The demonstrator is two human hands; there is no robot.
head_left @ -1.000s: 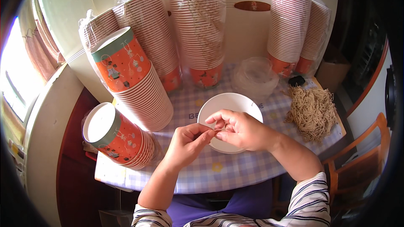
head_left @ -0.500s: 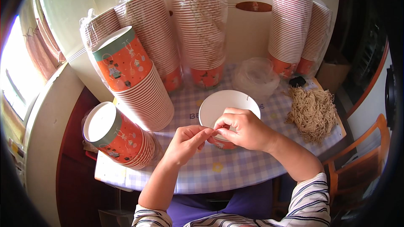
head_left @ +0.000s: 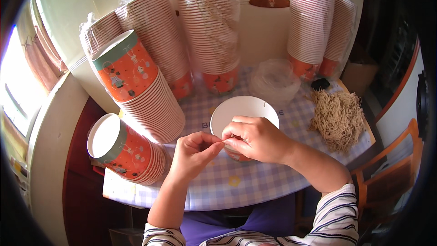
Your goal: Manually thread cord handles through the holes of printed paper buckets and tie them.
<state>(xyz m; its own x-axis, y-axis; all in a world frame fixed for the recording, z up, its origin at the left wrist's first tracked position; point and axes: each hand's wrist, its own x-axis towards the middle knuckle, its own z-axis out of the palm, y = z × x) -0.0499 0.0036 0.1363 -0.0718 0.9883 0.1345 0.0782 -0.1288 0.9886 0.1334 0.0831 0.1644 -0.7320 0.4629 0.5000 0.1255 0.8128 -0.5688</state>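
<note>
A round white-lined paper bucket (head_left: pixel 243 108) with an orange printed outside stands in front of me. A short bit of cord shows at its far right rim. Over the near left rim, my left hand (head_left: pixel 196 151) and my right hand (head_left: pixel 256 137) meet fingertip to fingertip. Each is closed in a pinch; whatever lies between the fingers is too small to make out. To the right lies a loose heap of beige cords (head_left: pixel 337 120), with a small black item (head_left: pixel 320 84) at its far edge.
Leaning nested stacks of orange buckets (head_left: pixel 150 102) and a lower stack (head_left: pixel 132 152) stand at the left. Tall bagged stacks (head_left: pixel 209 27) line the back, and others (head_left: pixel 312 23) the back right. Clear round lids (head_left: pixel 274 79) lie behind the bucket on the checked tablecloth (head_left: pixel 268 180). A wooden chair (head_left: pixel 391 168) is at right.
The whole view has shifted slightly. Both hands stay pinched together at the near rim; my left hand's fingers have turned a little. Nothing has been visibly let go.
</note>
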